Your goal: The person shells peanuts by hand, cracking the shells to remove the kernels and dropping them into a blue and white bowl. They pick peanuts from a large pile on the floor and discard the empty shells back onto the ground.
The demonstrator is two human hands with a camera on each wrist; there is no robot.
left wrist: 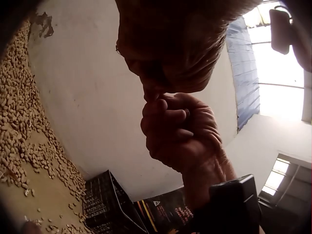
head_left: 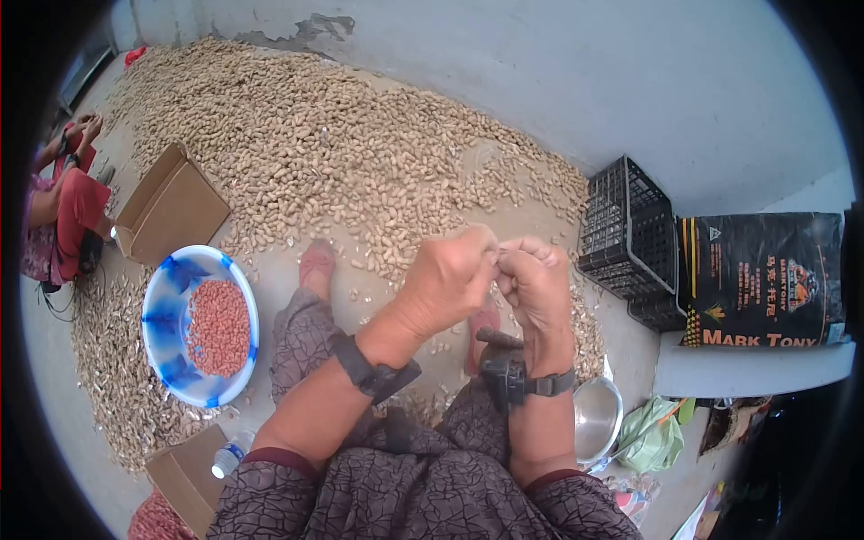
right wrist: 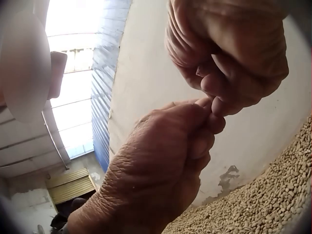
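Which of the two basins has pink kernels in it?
The blue-and-white basin on the left: pink kernels lie inside it, while the metal basin on the right shows none.

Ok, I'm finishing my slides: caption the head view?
Two hands meet before heaped unshelled peanuts, reddish kernels in a blue-and-white basin at left.

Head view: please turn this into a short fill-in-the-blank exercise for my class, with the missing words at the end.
1. The round basin is patterned in white and ____.
2. The large heap of unshelled peanuts is piled against the pale ____.
3. The black bag bears the big orange words Mark ____.
4. The person's left hand and right hand come together at the tips of their ____.

Missing words: blue; wall; Tony; fingers.
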